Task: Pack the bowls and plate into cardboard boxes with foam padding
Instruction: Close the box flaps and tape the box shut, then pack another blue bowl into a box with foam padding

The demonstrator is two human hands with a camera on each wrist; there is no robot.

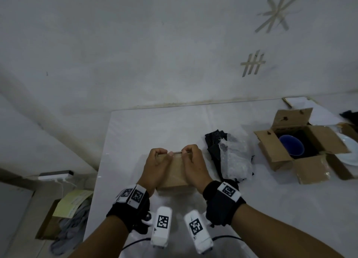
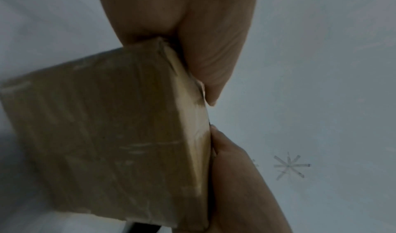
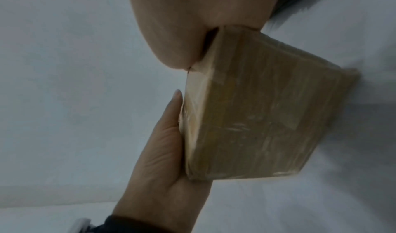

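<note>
**Box gripped at its far edge by both hands**

Box (image 1: 174, 172), brown cardboard with glossy tape over its faces, sits closed on the white table (image 1: 147, 126) directly in front of the person. In the wrist views its top face looks paler than its sides, and the tape shows creases and streaks.

Counted: two cardboard boxes in clear view. The second box (image 1: 302, 147) stands open, well to the right of the closed box, its four flaps folded outward, with dark lining inside and one blue bowl (image 1: 291, 145) in it. One white plate (image 1: 348, 151) lies just beyond that open box's right flap, partly hidden by it. Between the two boxes lies one heap of black foam (image 1: 215, 141) with one piece of clear bubble wrap (image 1: 235, 157) on top of it.

Left hand (image 1: 157, 166) lies over the closed box's left part, palm down, fingers curled over the far top edge and clamped on it. Right hand (image 1: 193, 164) mirrors it on the right part, fingers likewise hooked over the same edge and gripping. The two thumbs nearly meet at the middle of that edge. Both wrists are bent downward toward the box, and each carries a black strap with white marker blocks. From the left wrist view the left thumb (image 2: 212, 64) presses along the box's top rim.
</note>
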